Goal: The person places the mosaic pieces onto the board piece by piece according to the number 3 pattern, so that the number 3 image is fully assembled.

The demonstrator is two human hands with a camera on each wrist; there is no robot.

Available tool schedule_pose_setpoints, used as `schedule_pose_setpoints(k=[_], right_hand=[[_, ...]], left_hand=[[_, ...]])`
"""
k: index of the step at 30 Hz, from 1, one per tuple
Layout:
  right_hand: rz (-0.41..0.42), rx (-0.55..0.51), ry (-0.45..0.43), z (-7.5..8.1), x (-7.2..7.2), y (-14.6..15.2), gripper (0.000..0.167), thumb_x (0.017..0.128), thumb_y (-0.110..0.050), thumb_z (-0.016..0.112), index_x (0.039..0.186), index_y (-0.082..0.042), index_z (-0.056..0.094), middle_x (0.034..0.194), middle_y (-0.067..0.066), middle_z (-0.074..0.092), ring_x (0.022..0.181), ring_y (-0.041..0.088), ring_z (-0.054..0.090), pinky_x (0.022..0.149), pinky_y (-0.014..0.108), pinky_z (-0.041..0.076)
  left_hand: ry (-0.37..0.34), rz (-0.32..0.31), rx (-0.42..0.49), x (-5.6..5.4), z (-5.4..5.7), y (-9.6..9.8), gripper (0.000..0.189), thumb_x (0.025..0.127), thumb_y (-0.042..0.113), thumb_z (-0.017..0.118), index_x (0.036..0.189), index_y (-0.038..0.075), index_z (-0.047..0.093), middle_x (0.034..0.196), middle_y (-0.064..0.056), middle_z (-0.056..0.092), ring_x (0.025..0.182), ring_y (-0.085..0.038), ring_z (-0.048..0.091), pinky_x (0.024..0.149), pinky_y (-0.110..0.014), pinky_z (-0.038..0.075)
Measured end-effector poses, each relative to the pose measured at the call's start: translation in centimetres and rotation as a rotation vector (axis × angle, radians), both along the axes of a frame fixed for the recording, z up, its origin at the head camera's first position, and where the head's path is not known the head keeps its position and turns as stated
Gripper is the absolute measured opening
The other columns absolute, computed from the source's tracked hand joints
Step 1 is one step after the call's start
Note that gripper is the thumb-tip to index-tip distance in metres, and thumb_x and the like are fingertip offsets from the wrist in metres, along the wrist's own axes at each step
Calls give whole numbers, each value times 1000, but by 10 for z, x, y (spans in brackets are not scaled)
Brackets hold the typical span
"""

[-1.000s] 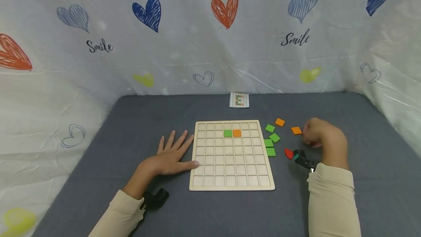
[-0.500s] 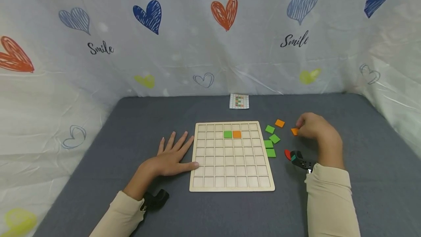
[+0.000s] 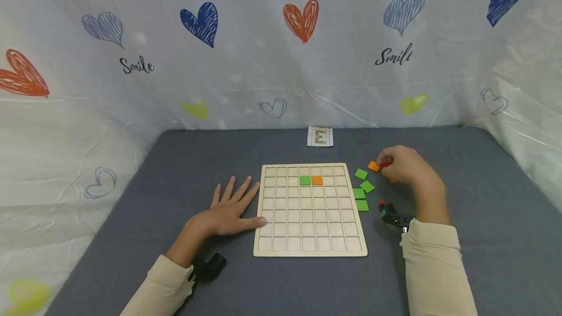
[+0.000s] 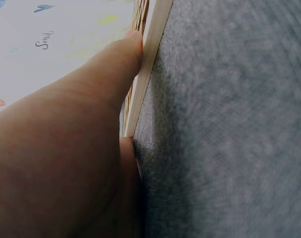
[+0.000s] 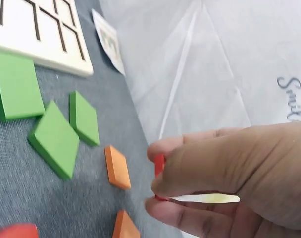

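A wooden grid board (image 3: 311,252) lies flat with one green tile (image 3: 305,180) and one orange tile (image 3: 316,180) side by side in its second row from the top. My left hand (image 3: 224,216) rests beside it with fingers spread, its thumb on the board's left rim. To the right, my right hand (image 3: 408,166) pinches a small red piece (image 5: 159,164) between thumb and fingers, just above the loose orange tiles. One loose orange tile (image 3: 373,166) is near the fingertips; another orange tile (image 5: 125,227) is partly covered by the hand in the head view.
Several loose green tiles (image 3: 362,205) lie along the board's right edge. A second red piece (image 5: 18,231) is on the cloth, mostly behind the wrist camera (image 3: 394,216) in the head view. A small card with a coloured grid pattern (image 3: 320,136) lies at the back edge.
My right hand has moved left over the orange tiles, turning so that the red piece between its fingers now shows. The left hand and board have stayed in place.
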State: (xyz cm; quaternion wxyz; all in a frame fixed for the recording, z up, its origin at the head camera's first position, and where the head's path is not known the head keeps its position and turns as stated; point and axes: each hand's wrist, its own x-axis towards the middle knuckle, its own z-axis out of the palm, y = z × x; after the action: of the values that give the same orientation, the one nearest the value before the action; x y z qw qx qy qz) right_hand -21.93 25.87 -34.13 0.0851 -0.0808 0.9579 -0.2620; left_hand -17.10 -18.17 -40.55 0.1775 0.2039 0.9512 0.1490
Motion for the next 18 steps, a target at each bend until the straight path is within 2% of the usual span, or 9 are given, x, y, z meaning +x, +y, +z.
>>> schedule_pose_setpoints(k=[6,8,14,18], right_hand=[[59,-29,24,1,0,-16,25,86,4,57,107,2,71,104,19,64,64,23,53,54,35,45],[79,-35,44,2,-1,-23,28,85,6,56,108,2,71,105,19,63,66,25,52,55,36,44],[156,-40,111,2,-5,-45,32,80,12,53,103,3,73,100,16,63,88,31,54,69,41,46],[191,-45,117,0,-7,-61,37,81,17,50,104,2,75,99,13,60,85,30,51,70,41,45]], left_hand=[[-6,0,-2,0,0,0,102,86,85,43,162,30,2,167,3,-9,148,-30,-23,112,-59,-18],[-8,3,-2,0,1,0,102,86,85,43,162,30,2,166,4,-9,148,-30,-23,112,-59,-18],[-16,2,2,0,1,0,103,85,85,43,162,31,2,166,4,-10,148,-29,-25,111,-60,-18],[-14,1,4,0,2,0,103,85,85,43,162,30,3,166,4,-9,148,-29,-24,111,-60,-17]])
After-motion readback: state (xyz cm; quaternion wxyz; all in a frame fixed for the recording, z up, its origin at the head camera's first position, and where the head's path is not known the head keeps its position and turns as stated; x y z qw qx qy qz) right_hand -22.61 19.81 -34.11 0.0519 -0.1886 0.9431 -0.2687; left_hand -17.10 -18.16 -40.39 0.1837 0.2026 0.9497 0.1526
